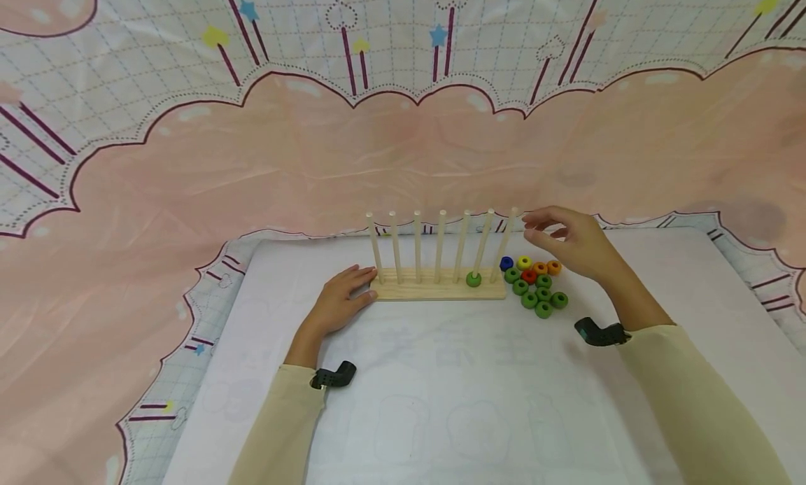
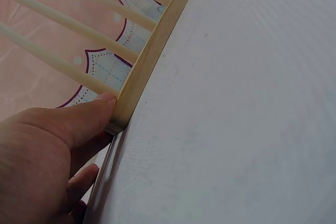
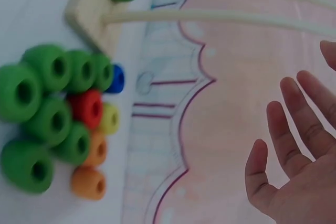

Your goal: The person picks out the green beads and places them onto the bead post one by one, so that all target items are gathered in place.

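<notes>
Left hand (image 1: 340,299): thumb and fingers hold the left end of the wooden rack (image 1: 409,291) | right hand (image 1: 581,243): holds nothing, fingers loosely apart, near the top of the rightmost peg (image 1: 504,241) | rack: upright on the white table (image 1: 441,401), one green bead (image 1: 474,280) at the foot of its second peg from right | loose beads (image 1: 529,277): grouped just beside the rack's right end, green, orange, red, yellow, blue.

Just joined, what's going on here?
A person's left grip holds the left end of a wooden peg rack on a white tabletop. The right grip is raised beside the rightmost peg, with nothing visible in it. One green bead sits at the bottom of the second peg from the right; the other pegs are bare. Loose beads in green, red, orange, yellow and blue lie to the rack's right.
</notes>
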Demonstrator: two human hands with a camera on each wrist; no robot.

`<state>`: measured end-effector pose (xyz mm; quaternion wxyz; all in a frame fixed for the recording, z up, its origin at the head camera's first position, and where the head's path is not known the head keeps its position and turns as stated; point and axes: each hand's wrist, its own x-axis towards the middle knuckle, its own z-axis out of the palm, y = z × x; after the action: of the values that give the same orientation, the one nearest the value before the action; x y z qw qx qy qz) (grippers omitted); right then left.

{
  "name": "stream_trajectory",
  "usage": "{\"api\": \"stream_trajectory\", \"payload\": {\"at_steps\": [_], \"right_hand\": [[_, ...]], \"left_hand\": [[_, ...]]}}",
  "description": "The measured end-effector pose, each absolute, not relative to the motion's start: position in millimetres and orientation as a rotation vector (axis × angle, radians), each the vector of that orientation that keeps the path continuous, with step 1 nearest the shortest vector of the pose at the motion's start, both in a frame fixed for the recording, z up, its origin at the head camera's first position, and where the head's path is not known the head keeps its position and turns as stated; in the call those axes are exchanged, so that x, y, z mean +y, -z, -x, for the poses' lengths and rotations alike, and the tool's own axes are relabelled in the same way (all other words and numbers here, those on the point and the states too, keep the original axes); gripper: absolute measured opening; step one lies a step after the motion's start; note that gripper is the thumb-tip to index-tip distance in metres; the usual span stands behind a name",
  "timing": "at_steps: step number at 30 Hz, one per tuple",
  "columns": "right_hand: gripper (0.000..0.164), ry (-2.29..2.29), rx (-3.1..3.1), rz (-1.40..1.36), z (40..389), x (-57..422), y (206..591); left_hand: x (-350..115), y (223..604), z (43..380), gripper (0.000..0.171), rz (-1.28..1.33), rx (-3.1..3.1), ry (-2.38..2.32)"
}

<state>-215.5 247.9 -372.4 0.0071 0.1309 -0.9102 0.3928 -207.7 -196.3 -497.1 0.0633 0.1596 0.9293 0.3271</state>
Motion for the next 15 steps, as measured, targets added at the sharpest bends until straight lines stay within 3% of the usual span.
{"api": "stream_trajectory", "payload": {"at_steps": [8,15], "right_hand": [[0.044,-1.157,-2.970,-0.306,207.3,278.0,392.1],[0.041,-1.107,-3.027,-0.276,197.2,306.5,414.3]], "left_hand": [[-197.4,497.0,207.6,0.054,-0.493,2.815,-0.985],[-196.9,497.9,208.9,0.053,-0.503,2.818,-0.983]]}}
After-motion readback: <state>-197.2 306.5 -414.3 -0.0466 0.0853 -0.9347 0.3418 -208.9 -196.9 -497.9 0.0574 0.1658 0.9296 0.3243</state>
